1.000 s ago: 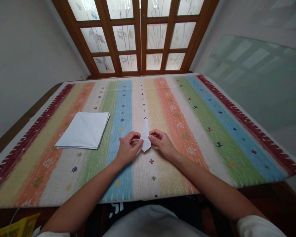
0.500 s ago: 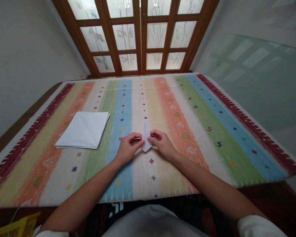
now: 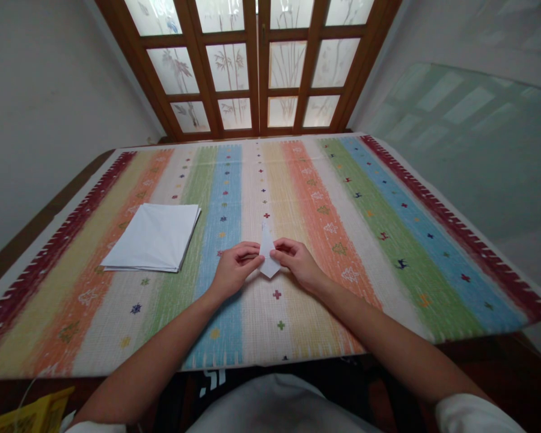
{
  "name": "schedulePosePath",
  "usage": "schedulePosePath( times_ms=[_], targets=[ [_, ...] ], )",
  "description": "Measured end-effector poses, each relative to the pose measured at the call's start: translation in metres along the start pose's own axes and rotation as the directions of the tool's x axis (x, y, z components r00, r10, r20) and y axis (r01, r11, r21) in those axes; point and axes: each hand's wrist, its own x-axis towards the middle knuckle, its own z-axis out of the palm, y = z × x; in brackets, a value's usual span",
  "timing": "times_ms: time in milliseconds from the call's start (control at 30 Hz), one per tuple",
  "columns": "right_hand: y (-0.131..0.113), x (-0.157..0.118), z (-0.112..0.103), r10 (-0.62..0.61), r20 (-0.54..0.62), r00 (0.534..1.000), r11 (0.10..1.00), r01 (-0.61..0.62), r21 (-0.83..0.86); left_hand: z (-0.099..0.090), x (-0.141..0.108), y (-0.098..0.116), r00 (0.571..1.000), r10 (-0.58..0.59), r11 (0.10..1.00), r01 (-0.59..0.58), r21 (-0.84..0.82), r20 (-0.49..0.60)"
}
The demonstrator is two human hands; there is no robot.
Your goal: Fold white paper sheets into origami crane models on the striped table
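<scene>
A narrow folded piece of white paper (image 3: 267, 249) lies in the middle of the striped cloth, its long point aimed away from me. My left hand (image 3: 237, 269) pinches its left side, and my right hand (image 3: 296, 261) pinches its right side. The fingertips of both hands meet the paper near its lower end, hiding part of the folded edges. To the left, a stack of folded white paper sheets (image 3: 152, 237) rests on the cloth, out of reach of my fingers.
A striped woven cloth (image 3: 256, 162) with small stitched motifs covers the table. Wood-framed frosted glass doors (image 3: 256, 66) stand beyond it, and a large glass pane (image 3: 469, 144) is at the right. A yellow object (image 3: 36, 415) sits below the near left edge.
The folded paper has flattened slightly, and its tip sits a little nearer me. Both hands have shifted slightly along it, still pinching it.
</scene>
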Motion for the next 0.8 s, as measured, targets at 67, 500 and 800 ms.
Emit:
schedulePosePath(
  times_ms=[67,500,800],
  targets=[
    [0.001,-0.0001,-0.0006,0.015,0.01,1.0,1.0,-0.015,0.017,-0.0004,0.0004,-0.0006,1.0,0.006,1.0,-0.006,0.003,0.002],
    [0.0009,-0.0007,0.0026,0.079,0.051,0.996,0.977,-0.087,0.195,0.0,-0.0008,0.0009,0.998,-0.061,0.992,0.065,-0.11,0.034],
    [-0.0017,-0.001,0.0035,0.031,0.021,0.999,0.997,-0.032,0.071,0.0019,-0.0008,0.0063,0.992,-0.112,0.958,0.123,-0.258,0.056]
  ],
)
